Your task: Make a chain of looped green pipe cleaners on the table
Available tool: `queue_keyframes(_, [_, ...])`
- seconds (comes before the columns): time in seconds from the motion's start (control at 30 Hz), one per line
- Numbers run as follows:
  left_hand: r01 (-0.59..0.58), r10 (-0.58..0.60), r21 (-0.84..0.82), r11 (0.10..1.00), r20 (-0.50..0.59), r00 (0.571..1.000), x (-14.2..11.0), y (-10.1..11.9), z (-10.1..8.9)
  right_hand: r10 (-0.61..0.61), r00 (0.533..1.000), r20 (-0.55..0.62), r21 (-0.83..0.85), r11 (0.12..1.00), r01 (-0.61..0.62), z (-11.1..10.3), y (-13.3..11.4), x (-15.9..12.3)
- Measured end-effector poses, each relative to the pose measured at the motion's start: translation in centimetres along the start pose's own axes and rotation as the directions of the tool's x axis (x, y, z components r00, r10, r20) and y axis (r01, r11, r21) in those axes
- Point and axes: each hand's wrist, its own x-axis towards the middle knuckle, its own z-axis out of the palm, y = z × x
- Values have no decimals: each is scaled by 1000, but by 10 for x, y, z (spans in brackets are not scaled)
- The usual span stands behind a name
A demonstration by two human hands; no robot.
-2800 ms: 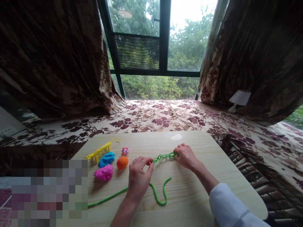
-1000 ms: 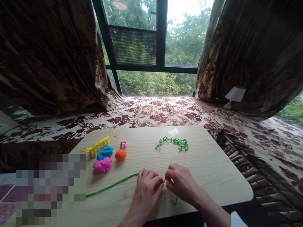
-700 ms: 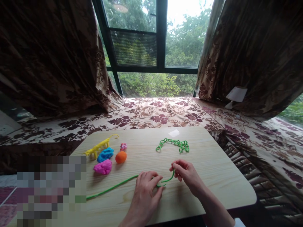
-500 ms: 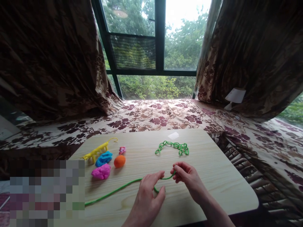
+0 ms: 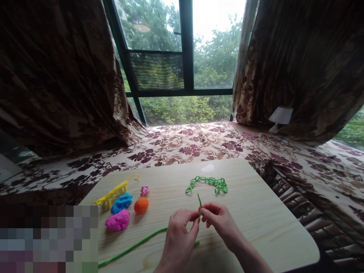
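In the head view, a short piece of green clay strand (image 5: 200, 201) stands up from between my fingertips. My right hand (image 5: 223, 223) pinches it, and my left hand (image 5: 180, 233) meets it there with thumb and forefinger closed on its lower part. Under my left hand runs a longer green clay strand (image 5: 142, 241), its cut end showing just right of the thumb. Beyond both hands a chain of small green clay links (image 5: 211, 181) lies curved on the table.
The pale wooden table (image 5: 256, 227) also bears, at left, a yellow clay animal shape (image 5: 113, 193), blue (image 5: 121, 203) and pink clay lumps (image 5: 118, 220), an orange ball (image 5: 141, 205) and a small pinkish cluster (image 5: 144, 190). A white lamp (image 5: 281, 115) stands on the window ledge.
The chain has been let go and lies farther back. A short piece has come away from the long strand. My hands have since come together on that piece, which now points upward.
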Motion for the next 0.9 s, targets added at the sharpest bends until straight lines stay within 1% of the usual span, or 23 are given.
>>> queue_keyframes(0.1, [-9, 8, 37, 999, 22, 1000, 9, -3, 0, -83, 996, -35, -99, 992, 80, -4, 1, 7])
queue_keyframes(0.17, [14, -16, 118, 993, 13, 1000, 19, -13, -1, -149, 986, -69, -186, 973, 134, -11, -2, 19])
queue_keyframes(0.23, [57, -53, 209, 976, -22, 998, 32, -26, -2, -211, 973, -89, -254, 950, 182, -17, -7, 37])
queue_keyframes(0.3, [101, -86, 265, 959, -65, 994, 45, -40, -1, -253, 964, -84, -299, 929, 218, -19, -10, 57])
queue_keyframes(0.4, [120, -95, 313, 942, -96, 991, 59, -53, 5, -318, 947, -50, -389, 879, 275, -14, -10, 82])
queue_keyframes(0.5, [97, -66, 354, 930, -98, 993, 67, -55, 13, -369, 929, -14, -474, 821, 319, -6, -5, 96])
queue_keyframes(0.63, [73, -36, 397, 915, -100, 994, 73, -55, 19, -412, 911, 8, -564, 750, 344, 0, 3, 103])
queue_keyframes(0.77, [51, -9, 418, 907, -102, 995, 75, -56, 20, -436, 900, 26, -621, 698, 356, 1, 5, 109])
queue_keyframes(0.9, [25, 21, 426, 904, -104, 994, 73, -55, 17, -439, 898, 38, -645, 676, 358, 3, 7, 115])
